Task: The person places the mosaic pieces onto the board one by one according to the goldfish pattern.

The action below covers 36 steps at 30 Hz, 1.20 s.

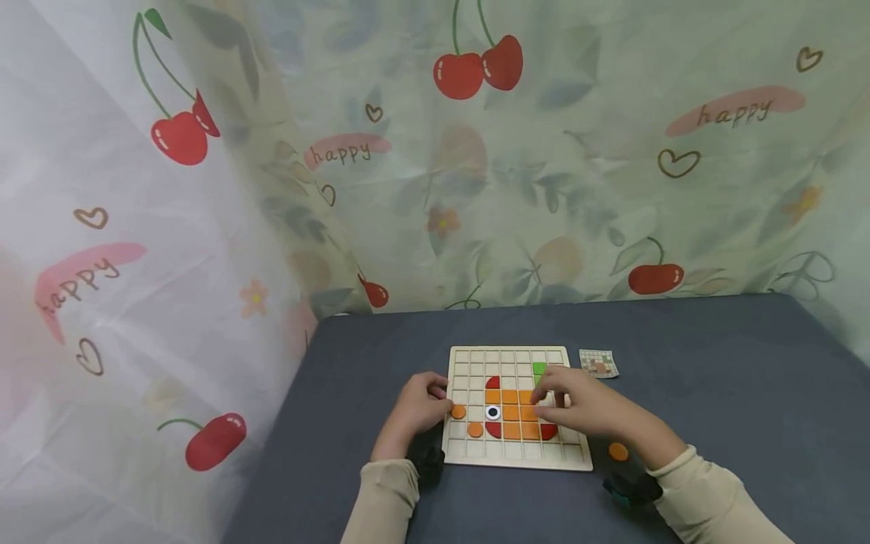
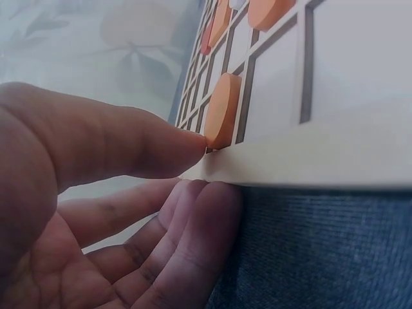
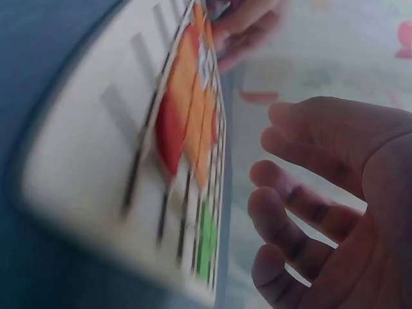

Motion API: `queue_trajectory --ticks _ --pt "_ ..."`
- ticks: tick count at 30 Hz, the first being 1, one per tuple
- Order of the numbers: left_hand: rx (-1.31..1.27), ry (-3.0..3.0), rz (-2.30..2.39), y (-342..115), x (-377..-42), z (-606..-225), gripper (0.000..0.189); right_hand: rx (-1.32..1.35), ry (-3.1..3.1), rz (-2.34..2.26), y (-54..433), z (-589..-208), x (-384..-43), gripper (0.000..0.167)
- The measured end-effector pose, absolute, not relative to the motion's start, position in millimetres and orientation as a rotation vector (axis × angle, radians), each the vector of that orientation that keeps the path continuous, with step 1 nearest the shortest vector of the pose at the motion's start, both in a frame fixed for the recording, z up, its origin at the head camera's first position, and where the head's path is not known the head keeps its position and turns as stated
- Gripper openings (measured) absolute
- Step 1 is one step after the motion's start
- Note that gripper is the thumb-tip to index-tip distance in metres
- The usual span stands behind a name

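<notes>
A wooden grid board lies on the table, with orange square tiles, red rounded pieces, green tiles and a black-and-white eye piece in its cells. At the board's left edge, my left hand pinches the rim, thumb on top beside an orange disc and fingertips against the side. Over the right part of the board hovers my right hand; its fingers are loosely bent, and nothing shows between them.
A small printed pattern card lies beyond the board's right corner. One loose orange disc is on the dark table by the right wrist. Another orange disc sits on the board. Patterned curtains hang behind.
</notes>
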<state>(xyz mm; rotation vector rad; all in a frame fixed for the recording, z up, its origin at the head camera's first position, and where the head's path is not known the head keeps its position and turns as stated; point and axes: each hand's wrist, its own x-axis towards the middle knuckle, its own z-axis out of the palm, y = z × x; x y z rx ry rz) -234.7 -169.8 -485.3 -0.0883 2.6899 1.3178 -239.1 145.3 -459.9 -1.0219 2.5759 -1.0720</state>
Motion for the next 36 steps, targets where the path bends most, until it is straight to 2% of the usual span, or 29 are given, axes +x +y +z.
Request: queue_trajectory --ticks 8,15,26,36 --pt "-0.103 2.695 1.31 -170.0 -232.7 -484.1 0.039 -0.945 2.576 -1.12 205.0 -479.5 -218.5 0.011" --pt "-0.127 2.696 1.305 -169.8 -231.8 -484.8 0.038 -0.969 2.57 -1.111 235.5 -494.6 -206.4 0.011" --pt "-0.135 2.713 1.286 -167.8 -230.9 -485.7 0.038 -0.93 2.513 -1.12 247.3 -498.4 -197.6 0.021" --pt "-0.121 2.721 1.278 -165.7 -233.2 -484.7 0.037 -0.975 2.527 -1.13 248.2 -500.2 -196.3 0.013"
